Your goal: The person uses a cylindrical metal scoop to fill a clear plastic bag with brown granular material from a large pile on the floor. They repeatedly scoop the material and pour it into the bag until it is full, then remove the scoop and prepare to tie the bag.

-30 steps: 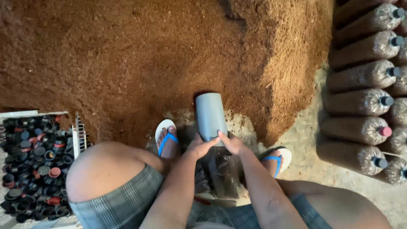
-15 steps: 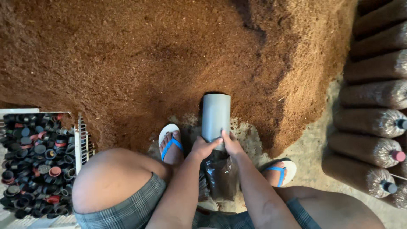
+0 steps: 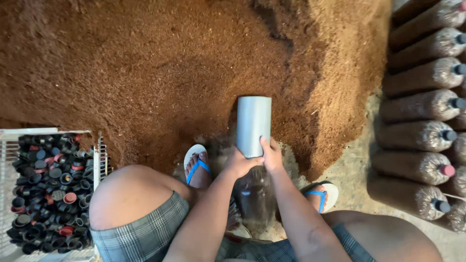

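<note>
1. We keep the grey tube (image 3: 253, 125) seated in the mouth of the clear plastic bag (image 3: 255, 196), which stands on the floor between our feet.
2. The left hand (image 3: 239, 162) is closed round the tube's lower end; the right hand (image 3: 272, 155) wraps the same end, thumb across its front.
3. We hold the tube in line with the bag so that none of the brown sawdust heap (image 3: 160, 73) spills past the rim.
4. The bag's fill level is blurred; it appears partly filled.
5. Filled cylindrical bags (image 3: 421, 104), brown with dark or red caps, lie stacked at right.
6. A white crate (image 3: 9, 145) of black and red caps (image 3: 46, 187) sits at left.
</note>
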